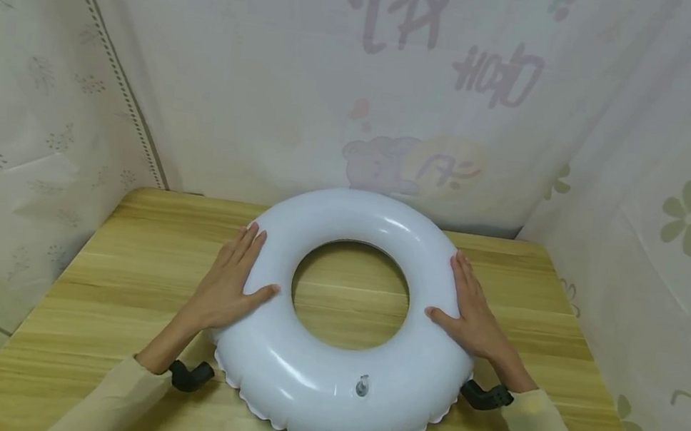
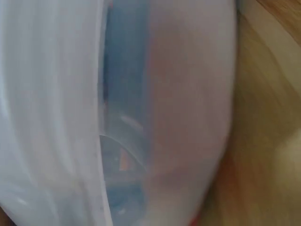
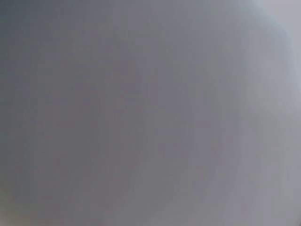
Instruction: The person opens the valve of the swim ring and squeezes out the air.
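Note:
A white inflated swim ring [image 1: 324,392] lies flat on the wooden table, its valve [image 1: 362,386] on the near side and a scalloped seam along the near edge. My left hand [image 1: 232,286] rests on the ring's left side, fingers straight and thumb spread toward the hole. On the opposite side, my right hand [image 1: 471,314] touches the ring in much the same way. In the left wrist view, the ring's pale, partly see-through wall [image 2: 188,94] fills most of the picture. A blurred grey-white surface fills the right wrist view, with no fingers visible.
The wooden table [image 1: 116,288] extends on both sides of the ring. Printed curtains [image 1: 257,90] hang behind it and at both sides. A dark wrist mount [image 1: 191,375] sits at the left wrist, and another dark mount [image 1: 486,396] at the right.

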`<state>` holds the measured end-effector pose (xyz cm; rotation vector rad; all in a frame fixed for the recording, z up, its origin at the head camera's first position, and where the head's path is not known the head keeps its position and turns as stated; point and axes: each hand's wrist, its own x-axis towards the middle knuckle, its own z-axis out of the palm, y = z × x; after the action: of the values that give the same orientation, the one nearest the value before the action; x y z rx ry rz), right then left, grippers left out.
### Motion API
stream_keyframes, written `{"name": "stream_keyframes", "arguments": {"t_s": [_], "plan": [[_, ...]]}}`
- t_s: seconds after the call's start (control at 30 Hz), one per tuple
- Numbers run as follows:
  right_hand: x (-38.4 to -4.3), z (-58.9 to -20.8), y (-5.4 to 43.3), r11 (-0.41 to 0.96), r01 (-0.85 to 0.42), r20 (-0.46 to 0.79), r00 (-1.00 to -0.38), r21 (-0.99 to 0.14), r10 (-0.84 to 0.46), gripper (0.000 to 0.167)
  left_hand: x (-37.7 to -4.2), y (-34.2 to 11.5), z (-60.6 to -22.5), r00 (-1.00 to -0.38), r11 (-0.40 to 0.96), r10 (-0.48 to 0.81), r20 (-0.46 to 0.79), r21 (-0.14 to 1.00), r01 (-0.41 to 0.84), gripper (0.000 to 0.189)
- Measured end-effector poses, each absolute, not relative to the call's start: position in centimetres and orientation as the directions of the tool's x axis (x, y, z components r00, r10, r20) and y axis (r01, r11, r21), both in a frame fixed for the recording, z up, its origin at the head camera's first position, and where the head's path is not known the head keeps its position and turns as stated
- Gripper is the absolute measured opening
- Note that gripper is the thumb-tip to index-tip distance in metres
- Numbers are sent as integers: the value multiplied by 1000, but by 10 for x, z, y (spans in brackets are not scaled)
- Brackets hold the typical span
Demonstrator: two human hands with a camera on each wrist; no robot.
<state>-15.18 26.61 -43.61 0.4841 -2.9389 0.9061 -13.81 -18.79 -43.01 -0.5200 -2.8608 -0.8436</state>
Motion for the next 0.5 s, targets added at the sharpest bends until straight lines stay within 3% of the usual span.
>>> {"name": "stream_keyframes", "arguments": {"t_s": [0.23, 0.5], "plan": [[-151, -431, 260, 843, -206, 35, -975, -497, -218, 121, -136, -182, -425, -960, 818, 252, 123, 503, 279, 108], [-148, -430, 259, 817, -258, 65, -963, -515, -263, 112, -136, -180, -427, -948, 809, 278, 155, 494, 319, 99]]}}
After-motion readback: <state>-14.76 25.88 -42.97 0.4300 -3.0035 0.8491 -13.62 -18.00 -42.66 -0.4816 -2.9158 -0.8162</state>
